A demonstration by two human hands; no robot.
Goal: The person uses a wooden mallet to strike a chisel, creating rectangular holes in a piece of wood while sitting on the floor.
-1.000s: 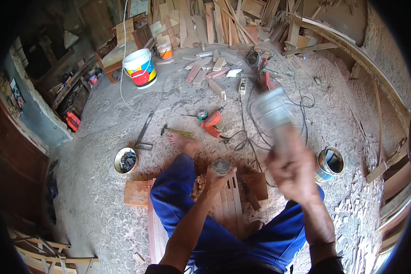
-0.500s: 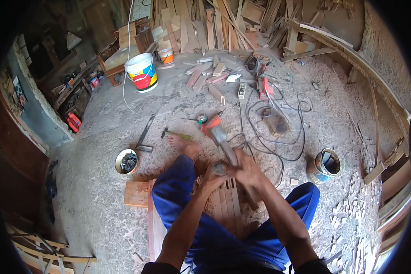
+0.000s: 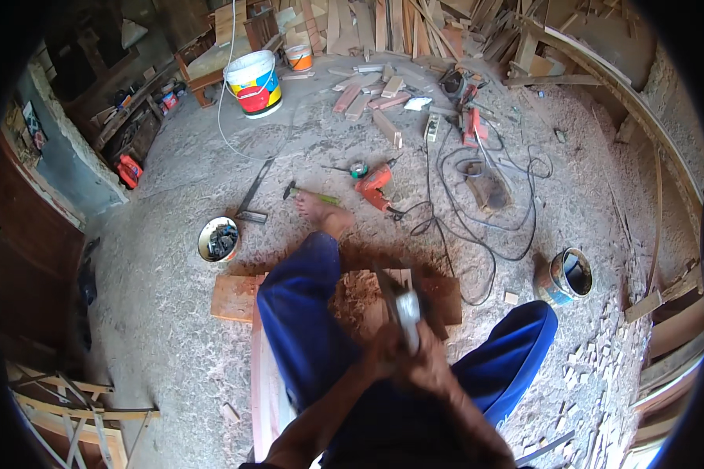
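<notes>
Low in front of me, over a wooden workpiece [image 3: 371, 301] between my legs, my right hand [image 3: 434, 367] is closed on a blurred tool [image 3: 407, 309] with a silvery part and a dark, narrow part pointing away from me. My left hand [image 3: 379, 352] is closed just left of it; what it grips is hidden and blurred. Reddish shavings lie on the wood, which rests across a board [image 3: 231, 297]. Beyond my bare foot [image 3: 321, 211] lie a green-handled hammer [image 3: 325, 195], an orange drill [image 3: 374, 184] and a metal square [image 3: 250, 199].
Small buckets stand left [image 3: 219, 238] and right [image 3: 563, 273]. A colorful bucket [image 3: 254, 82] is farther back. Coiled cables [image 3: 516, 250], a red power tool [image 3: 473, 125] and wood offcuts [image 3: 352, 102] lie on the floor. Planks [image 3: 383, 23] lean behind; curved timbers [image 3: 641, 109] line the right.
My right hand has swung down from a raised position on the right to beside my left hand. Both hands and the tool are now lower, nearer my body. The view has tilted slightly.
</notes>
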